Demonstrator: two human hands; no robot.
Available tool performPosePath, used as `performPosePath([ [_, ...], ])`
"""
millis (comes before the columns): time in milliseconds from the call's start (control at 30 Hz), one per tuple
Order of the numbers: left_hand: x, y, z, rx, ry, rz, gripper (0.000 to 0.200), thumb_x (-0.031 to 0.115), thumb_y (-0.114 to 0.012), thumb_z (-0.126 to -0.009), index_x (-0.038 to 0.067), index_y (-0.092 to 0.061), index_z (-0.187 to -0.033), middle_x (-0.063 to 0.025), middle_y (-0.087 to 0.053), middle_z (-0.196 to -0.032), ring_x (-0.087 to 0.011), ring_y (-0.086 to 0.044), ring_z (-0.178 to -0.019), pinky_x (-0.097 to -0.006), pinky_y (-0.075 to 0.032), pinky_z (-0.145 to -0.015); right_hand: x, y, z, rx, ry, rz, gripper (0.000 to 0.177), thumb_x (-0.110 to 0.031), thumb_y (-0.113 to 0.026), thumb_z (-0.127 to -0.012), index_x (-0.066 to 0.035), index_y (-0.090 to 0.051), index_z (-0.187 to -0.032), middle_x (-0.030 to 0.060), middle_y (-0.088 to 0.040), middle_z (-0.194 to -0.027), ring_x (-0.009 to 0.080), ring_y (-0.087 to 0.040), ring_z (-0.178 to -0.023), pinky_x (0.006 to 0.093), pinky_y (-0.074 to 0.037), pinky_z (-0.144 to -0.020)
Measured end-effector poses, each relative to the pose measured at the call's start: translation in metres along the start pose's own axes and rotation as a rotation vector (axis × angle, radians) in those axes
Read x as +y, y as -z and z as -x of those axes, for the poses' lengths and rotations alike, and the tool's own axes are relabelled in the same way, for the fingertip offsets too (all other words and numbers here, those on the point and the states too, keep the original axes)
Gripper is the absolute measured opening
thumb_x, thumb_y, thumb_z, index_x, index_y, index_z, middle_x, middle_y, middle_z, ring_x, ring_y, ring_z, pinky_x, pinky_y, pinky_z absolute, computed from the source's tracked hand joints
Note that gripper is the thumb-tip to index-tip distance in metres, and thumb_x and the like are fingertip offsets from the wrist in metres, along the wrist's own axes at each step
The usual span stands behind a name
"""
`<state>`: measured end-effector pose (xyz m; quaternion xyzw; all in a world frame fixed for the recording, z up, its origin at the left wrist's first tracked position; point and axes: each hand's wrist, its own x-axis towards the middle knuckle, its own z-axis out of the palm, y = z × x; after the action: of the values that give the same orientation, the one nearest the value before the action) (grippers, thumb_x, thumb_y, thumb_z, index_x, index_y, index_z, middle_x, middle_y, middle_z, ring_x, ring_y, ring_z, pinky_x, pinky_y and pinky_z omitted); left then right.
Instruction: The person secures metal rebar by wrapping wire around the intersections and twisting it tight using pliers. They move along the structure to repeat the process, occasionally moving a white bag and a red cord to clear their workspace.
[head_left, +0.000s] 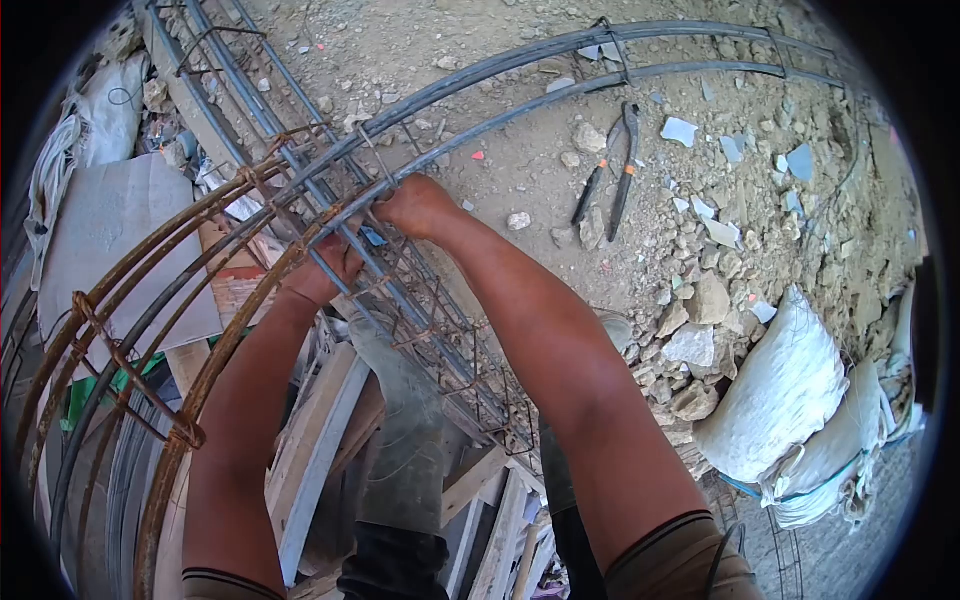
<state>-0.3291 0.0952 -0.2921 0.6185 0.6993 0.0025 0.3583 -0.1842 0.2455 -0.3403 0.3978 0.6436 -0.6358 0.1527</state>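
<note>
My right hand (418, 206) is closed in a fist against the grey steel rebar (480, 121) where the curved and straight cages cross. Its fingertips are tucked out of sight at the bar. On the near side of the crossing, my left hand (338, 268) reaches in among the bars, which hide most of its fingers. Rusty curved bars (180, 440) with stirrups sweep down to the left. The straight rebar cage (400, 305) runs diagonally beneath both hands. A small blue scrap (374, 236) shows between the hands.
Pliers with black and orange handles (613, 170) lie on the dirt, jaws away from me. Broken stones (700, 345) and tile pieces (678, 131) cover the right side, near white sacks (780, 385). Wooden boards (320, 440) lie near my legs. A grey sheet (130, 240) is at left.
</note>
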Motion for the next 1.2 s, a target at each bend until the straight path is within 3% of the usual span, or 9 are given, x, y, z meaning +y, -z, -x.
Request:
performPosePath([
  [200,0.007,0.008,-0.004,-0.054,0.088,-0.023,0.052,0.036,-0.038,-0.1,0.009,-0.041,-0.144,-0.0297,-0.048,-0.137,-0.0477,-0.047,-0.125,-0.0512,-0.039,-0.107,-0.005,0.007,-0.007,-0.195,-0.369,-0.688,0.019,-0.015,-0.073,-0.079,0.001,-0.069,-0.088,0.0115,-0.064,-0.08,0.0222,-0.057,-0.065,0.0373,-0.045,-0.053],
  [400,-0.012,-0.009,0.003,-0.224,0.182,0.007,0.058,0.041,-0.041,-0.098,0.01,-0.036,-0.146,-0.0303,-0.05,-0.134,-0.0481,-0.05,-0.121,-0.0524,-0.043,-0.102,0.025,0.005,0.022,-0.266,-0.401,-1.246,0.014,-0.017,-0.068,-0.087,-0.005,-0.065,-0.093,0.0044,-0.057,-0.078,0.0166,-0.052,-0.064,0.0333,-0.043,-0.051],
  [467,-0.005,0.002,0.006,-0.204,0.208,0.078,0.058,0.04,-0.042,-0.097,0.011,-0.035,-0.147,-0.0303,-0.051,-0.133,-0.0477,-0.05,-0.12,-0.0527,-0.043,-0.101,0.041,0.011,0.062,0.369,-0.016,-0.257,0.029,-0.019,-0.062,-0.088,-0.006,-0.064,-0.113,0.0146,-0.066,-0.088,0.0338,-0.063,-0.082,0.0445,-0.051,-0.077],
  [533,0.011,0.015,-0.003,-0.338,0.306,0.063,0.058,0.034,-0.045,-0.097,0.005,-0.036,-0.147,-0.0248,-0.046,-0.143,-0.0411,-0.042,-0.134,-0.0465,-0.034,-0.112,0.052,0.063,0.107,0.802,-0.099,0.207,0.053,-0.025,-0.064,-0.086,-0.006,-0.051,-0.135,0.0285,-0.058,-0.118,0.0451,-0.057,-0.108,0.0497,-0.046,-0.092],
  [667,0.006,0.01,0.0,-0.253,0.233,0.034,0.06,0.036,-0.048,-0.097,0.008,-0.037,-0.148,-0.0246,-0.051,-0.137,-0.0414,-0.048,-0.127,-0.0463,-0.039,-0.108,0.104,0.12,0.131,1.018,-0.274,0.71,0.077,-0.032,-0.073,-0.081,0.001,-0.038,-0.141,0.0261,-0.046,-0.134,0.0454,-0.05,-0.121,0.0511,-0.044,-0.099],
  [900,-0.016,-0.022,0.006,-0.011,0.121,0.096,0.047,0.037,-0.048,-0.097,0.005,-0.055,-0.13,-0.0226,-0.063,-0.119,-0.0408,-0.059,-0.111,-0.0473,-0.046,-0.097,0.123,0.149,0.121,0.793,-0.648,0.253,0.077,-0.037,-0.07,-0.075,0.006,-0.039,-0.131,0.03,-0.044,-0.13,0.044,-0.051,-0.119,0.0482,-0.044,-0.1],
  [1033,-0.014,-0.024,0.005,0.051,0.085,-0.028,0.041,0.037,-0.047,-0.096,0.004,-0.061,-0.118,-0.0232,-0.064,-0.115,-0.0412,-0.061,-0.107,-0.0479,-0.048,-0.094,0.114,0.157,0.168,0.684,-0.505,-1.003,0.047,-0.033,-0.061,-0.081,-0.005,-0.055,-0.118,0.0155,-0.063,-0.106,0.0195,-0.055,-0.071,0.033,-0.044,-0.064],
  [1133,0.004,0.006,0.0,-0.212,0.264,0.001,0.04,0.036,-0.048,-0.096,0.005,-0.06,-0.118,-0.0227,-0.064,-0.116,-0.0404,-0.061,-0.108,-0.048,-0.047,-0.095,0.073,0.153,0.215,0.376,-0.334,-1.618,0.04,-0.039,-0.057,-0.085,-0.009,-0.058,-0.111,0.0101,-0.063,-0.096,0.017,-0.054,-0.067,0.0325,-0.044,-0.06],
  [1200,-0.002,-0.006,0.0,-0.084,0.183,0.057,0.039,0.035,-0.047,-0.095,0.005,-0.06,-0.118,-0.0224,-0.064,-0.115,-0.0399,-0.061,-0.107,-0.0483,-0.047,-0.095,0.092,0.149,0.223,0.281,-0.375,-1.627,0.038,-0.033,-0.06,-0.086,-0.01,-0.059,-0.116,0.0099,-0.062,-0.098,0.0169,-0.054,-0.064,0.0332,-0.044,-0.056],
])
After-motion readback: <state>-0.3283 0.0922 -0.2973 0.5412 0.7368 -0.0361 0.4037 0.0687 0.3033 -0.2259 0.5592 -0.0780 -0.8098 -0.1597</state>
